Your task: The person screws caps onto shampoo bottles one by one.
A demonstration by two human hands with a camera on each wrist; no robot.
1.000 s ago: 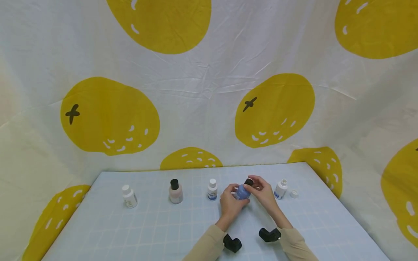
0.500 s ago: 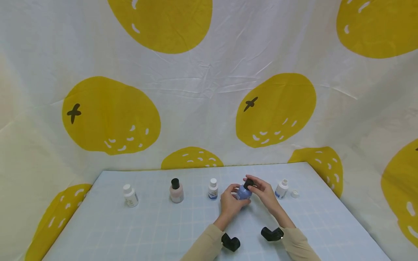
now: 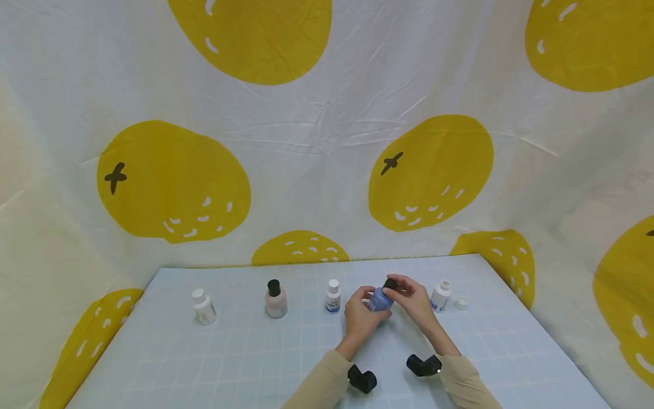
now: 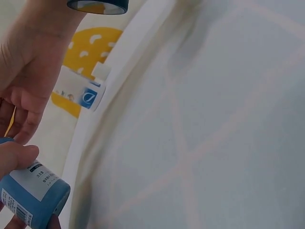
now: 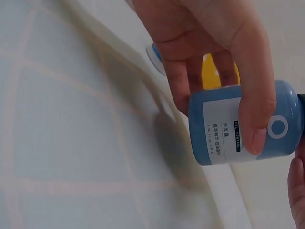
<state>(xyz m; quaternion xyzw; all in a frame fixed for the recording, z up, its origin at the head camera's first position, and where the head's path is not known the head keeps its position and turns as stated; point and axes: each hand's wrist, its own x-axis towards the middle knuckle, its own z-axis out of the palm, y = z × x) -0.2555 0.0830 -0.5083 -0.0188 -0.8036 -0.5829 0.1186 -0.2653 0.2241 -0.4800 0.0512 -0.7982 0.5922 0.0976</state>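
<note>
My left hand [image 3: 360, 319] holds the body of a small blue shampoo bottle [image 3: 380, 300] just above the table. Its thumb [image 5: 255, 119] lies across the white label, which carries the words "OIL CONTROL". My right hand [image 3: 418, 307] pinches the bottle's black cap [image 3: 390, 284] between thumb and fingers. Tilted slightly to the right, the bottle has its cap end towards the right hand. At the right edge of the right wrist view, only a few right-hand fingertips [image 5: 296, 188] show beside the cap. The blue bottle body [image 4: 38, 193] also appears low in the left wrist view.
To the right stands an uncapped white bottle [image 3: 440, 296], with a white cap [image 3: 460, 304] lying beside it. Leftwards stand a capped white bottle [image 3: 332, 296], a pinkish bottle with a black cap [image 3: 276, 301] and another white bottle [image 3: 204, 307]. A patterned curtain [image 3: 306, 187] hangs behind the table.
My right fingers have shifted slightly around the black cap. The left hand keeps its hold on the bottle, and the other bottles stay where they were.
</note>
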